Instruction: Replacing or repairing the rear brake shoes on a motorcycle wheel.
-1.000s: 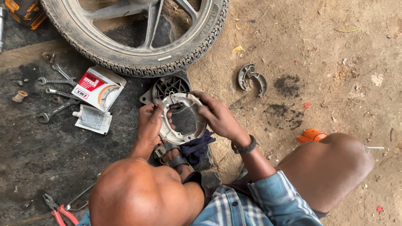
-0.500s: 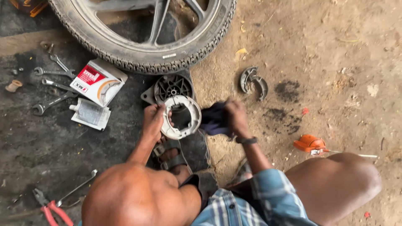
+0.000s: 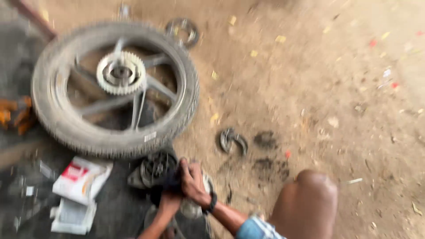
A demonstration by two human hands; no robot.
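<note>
Both hands meet low in the blurred view, over a round metal brake plate (image 3: 195, 194) that rests on the ground just right of a dark hub part (image 3: 156, 168). The right hand (image 3: 191, 179), a dark band at its wrist, lies on top of the plate with fingers curled over a dark rag (image 3: 170, 182); the left hand (image 3: 163, 197) comes up from below and seems to grip the plate's near edge, though blur hides its fingers, so I cannot tell how tightly they close. The step in hand looks like wiping the plate clean. The next move would call for the left hand to hold the plate steady while the right works the rag round the face and into the centre hole. Counted: one wheel (image 3: 113, 88) lying flat with one toothed sprocket (image 3: 121, 73) at its middle, one pair of curved brake shoes (image 3: 233, 140) on the dirt right of the tyre, two cartons by the tyre's near edge, a red-and-white one (image 3: 82, 179) and a paler one (image 3: 73, 217), and one bare knee (image 3: 307, 201) at the right.
</note>
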